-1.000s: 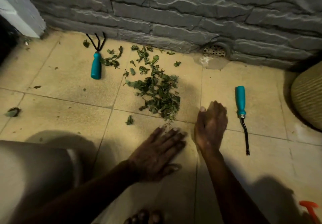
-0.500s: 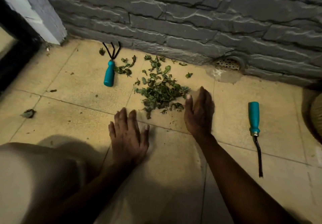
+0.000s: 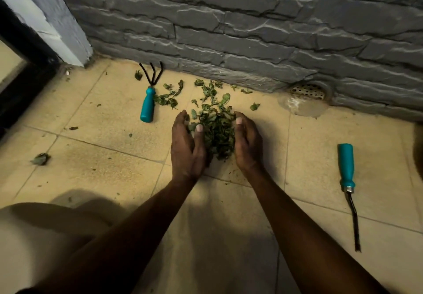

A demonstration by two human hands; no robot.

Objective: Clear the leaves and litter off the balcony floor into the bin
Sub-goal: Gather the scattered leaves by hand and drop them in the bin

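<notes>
Closing from both sides, the left hand (image 3: 186, 147) and right hand (image 3: 247, 145) had drawn the once-scattered leaves into one leaf pile (image 3: 216, 131) on the balcony floor (image 3: 103, 156), fingers curled round it, seemingly ready to lift. Two teal-handled tools flanked the pile: a hand rake (image 3: 147, 106) left, a weeder (image 3: 346, 168) right. Several strays lay beyond; no bin showed.

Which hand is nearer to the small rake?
Left. The left hand is just right of the rake; the right hand is farther right, beyond the leaf pile.
</notes>
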